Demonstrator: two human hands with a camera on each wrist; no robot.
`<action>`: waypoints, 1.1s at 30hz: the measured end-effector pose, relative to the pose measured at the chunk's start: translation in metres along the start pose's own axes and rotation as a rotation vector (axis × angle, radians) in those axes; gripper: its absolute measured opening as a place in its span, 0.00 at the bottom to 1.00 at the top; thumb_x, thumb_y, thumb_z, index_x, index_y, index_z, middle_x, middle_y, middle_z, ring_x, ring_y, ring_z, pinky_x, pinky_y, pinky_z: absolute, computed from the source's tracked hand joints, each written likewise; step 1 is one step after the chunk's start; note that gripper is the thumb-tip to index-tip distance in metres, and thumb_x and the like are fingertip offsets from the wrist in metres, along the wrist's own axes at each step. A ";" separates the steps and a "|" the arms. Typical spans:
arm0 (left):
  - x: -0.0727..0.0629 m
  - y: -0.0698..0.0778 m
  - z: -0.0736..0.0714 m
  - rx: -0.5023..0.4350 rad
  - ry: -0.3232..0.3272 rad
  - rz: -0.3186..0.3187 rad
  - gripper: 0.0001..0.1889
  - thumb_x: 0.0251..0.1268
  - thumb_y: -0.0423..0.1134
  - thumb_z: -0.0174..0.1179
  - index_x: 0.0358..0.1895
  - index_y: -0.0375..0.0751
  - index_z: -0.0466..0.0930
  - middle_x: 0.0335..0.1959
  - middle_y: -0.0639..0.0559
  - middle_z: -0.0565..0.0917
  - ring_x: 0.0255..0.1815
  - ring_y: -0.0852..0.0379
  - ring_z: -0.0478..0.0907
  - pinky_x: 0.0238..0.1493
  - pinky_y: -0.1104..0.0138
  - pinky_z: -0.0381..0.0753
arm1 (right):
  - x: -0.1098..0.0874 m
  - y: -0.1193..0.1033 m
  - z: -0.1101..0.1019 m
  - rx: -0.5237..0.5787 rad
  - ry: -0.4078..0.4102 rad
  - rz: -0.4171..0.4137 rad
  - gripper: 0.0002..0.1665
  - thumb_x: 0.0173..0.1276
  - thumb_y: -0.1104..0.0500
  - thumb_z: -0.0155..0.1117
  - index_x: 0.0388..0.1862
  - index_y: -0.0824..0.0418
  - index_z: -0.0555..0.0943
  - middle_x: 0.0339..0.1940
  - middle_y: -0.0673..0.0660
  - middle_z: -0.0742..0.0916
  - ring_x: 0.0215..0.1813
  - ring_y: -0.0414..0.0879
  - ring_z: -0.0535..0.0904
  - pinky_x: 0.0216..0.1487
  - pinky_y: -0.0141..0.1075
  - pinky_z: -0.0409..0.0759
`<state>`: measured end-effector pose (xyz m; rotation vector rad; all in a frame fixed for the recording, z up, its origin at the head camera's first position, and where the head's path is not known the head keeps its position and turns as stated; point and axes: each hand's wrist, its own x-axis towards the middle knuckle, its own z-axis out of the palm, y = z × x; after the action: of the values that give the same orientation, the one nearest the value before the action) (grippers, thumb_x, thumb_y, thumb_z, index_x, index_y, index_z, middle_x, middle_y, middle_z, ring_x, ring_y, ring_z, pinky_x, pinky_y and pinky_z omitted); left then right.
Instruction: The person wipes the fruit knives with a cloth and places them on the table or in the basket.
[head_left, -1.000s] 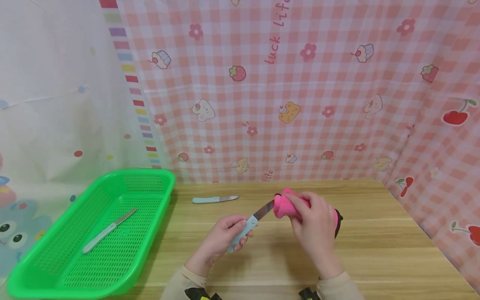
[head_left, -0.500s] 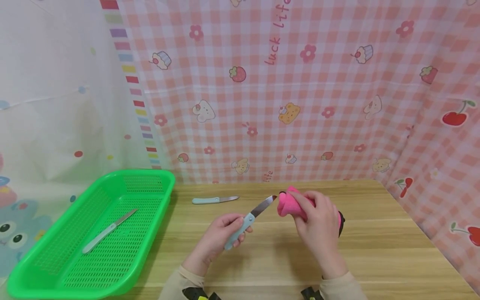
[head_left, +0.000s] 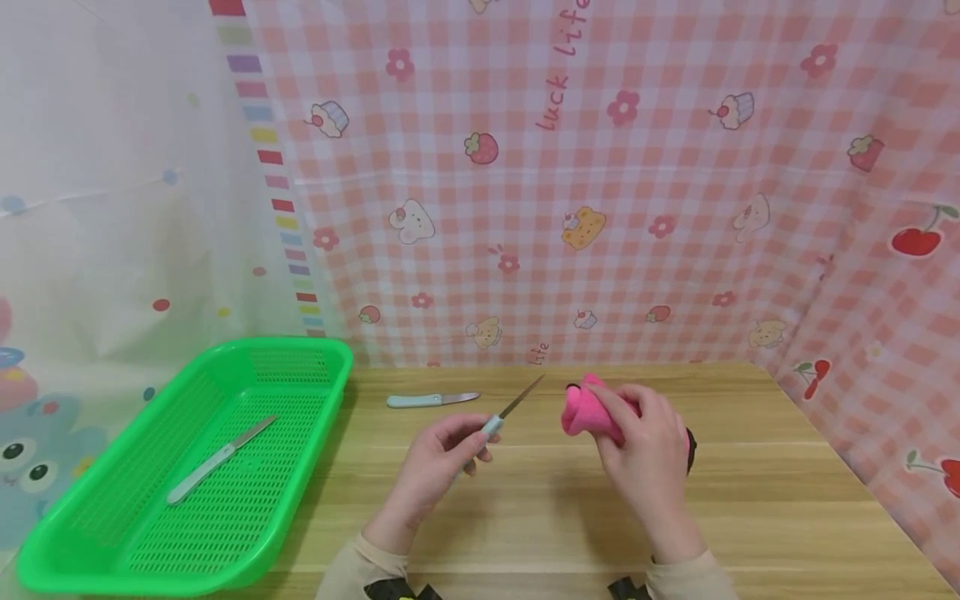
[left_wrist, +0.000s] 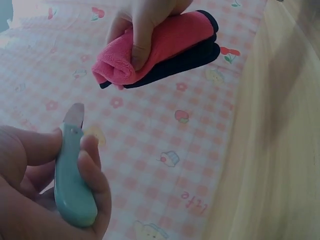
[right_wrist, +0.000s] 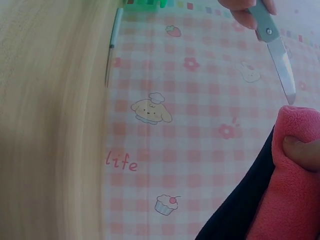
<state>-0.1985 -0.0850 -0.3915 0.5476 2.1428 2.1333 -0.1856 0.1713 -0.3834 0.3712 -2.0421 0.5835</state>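
My left hand (head_left: 442, 462) grips a knife (left_wrist: 74, 175) by its pale blue-green handle, the blade tilted up and to the right, seen nearly edge-on in the head view. A folded pink cloth (head_left: 588, 410) with a black edge and black underside is held in my right hand (head_left: 641, 437), above the table. In the right wrist view the thumb presses on the pink side of the cloth. The blade tip and the cloth stand a small way apart in the head view. Some fingers of the right hand are hidden behind the cloth.
A second knife (head_left: 432, 400) lies on the wooden table (head_left: 540, 533) near its back edge. To the left stands a green plastic basket (head_left: 300, 500) with another knife (head_left: 222, 460) inside. Checked pink fabric (head_left: 510, 200) hangs behind the table.
The knife's blade has come away from the pink cloth and turned edge-on to the head camera. My right hand with the cloth has shifted slightly right.
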 end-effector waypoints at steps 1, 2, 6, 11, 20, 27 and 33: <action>-0.001 0.002 0.001 0.026 0.027 0.022 0.12 0.70 0.30 0.59 0.54 0.30 0.81 0.41 0.39 0.85 0.33 0.59 0.80 0.31 0.71 0.77 | 0.000 0.000 -0.001 0.003 0.002 0.001 0.32 0.41 0.73 0.81 0.49 0.57 0.87 0.42 0.62 0.81 0.42 0.61 0.76 0.39 0.51 0.68; -0.001 0.003 0.002 0.053 0.055 0.048 0.12 0.69 0.30 0.60 0.53 0.31 0.82 0.39 0.39 0.85 0.33 0.59 0.80 0.31 0.70 0.78 | 0.000 -0.001 -0.001 0.006 0.006 0.001 0.32 0.41 0.73 0.81 0.49 0.57 0.87 0.41 0.62 0.81 0.42 0.61 0.76 0.39 0.51 0.68; -0.002 0.005 0.005 0.210 0.182 0.168 0.12 0.66 0.29 0.63 0.51 0.37 0.85 0.36 0.47 0.86 0.33 0.58 0.81 0.32 0.70 0.79 | 0.001 -0.002 -0.003 0.013 0.016 0.000 0.32 0.40 0.74 0.81 0.49 0.57 0.87 0.42 0.63 0.81 0.41 0.61 0.75 0.39 0.52 0.68; -0.002 0.000 0.006 0.414 0.288 0.353 0.14 0.60 0.26 0.68 0.49 0.41 0.87 0.40 0.51 0.86 0.34 0.57 0.80 0.32 0.70 0.81 | 0.002 -0.002 -0.005 0.026 0.021 -0.010 0.33 0.40 0.74 0.81 0.49 0.57 0.87 0.42 0.62 0.81 0.41 0.61 0.75 0.40 0.51 0.68; 0.004 -0.004 0.007 0.777 0.363 0.719 0.20 0.46 0.22 0.74 0.45 0.39 0.86 0.41 0.47 0.85 0.41 0.53 0.83 0.39 0.63 0.83 | 0.001 -0.004 -0.006 0.080 -0.014 -0.023 0.29 0.45 0.71 0.79 0.49 0.57 0.87 0.43 0.61 0.81 0.42 0.59 0.74 0.41 0.52 0.67; 0.007 -0.003 0.009 0.956 0.370 0.853 0.15 0.50 0.25 0.73 0.44 0.39 0.87 0.37 0.48 0.85 0.38 0.50 0.83 0.40 0.59 0.83 | -0.001 -0.010 -0.002 0.121 -0.058 -0.079 0.26 0.48 0.69 0.76 0.48 0.53 0.86 0.44 0.59 0.81 0.44 0.59 0.75 0.44 0.55 0.69; 0.010 -0.003 0.011 1.089 0.371 0.964 0.10 0.57 0.27 0.66 0.42 0.40 0.87 0.35 0.48 0.84 0.34 0.50 0.82 0.32 0.60 0.82 | -0.001 -0.016 0.008 0.142 -0.038 -0.204 0.28 0.47 0.69 0.74 0.50 0.51 0.87 0.43 0.59 0.83 0.42 0.58 0.77 0.42 0.52 0.72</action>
<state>-0.2047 -0.0711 -0.3930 1.5924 3.7069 0.9860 -0.1825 0.1536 -0.3839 0.6708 -1.9745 0.6008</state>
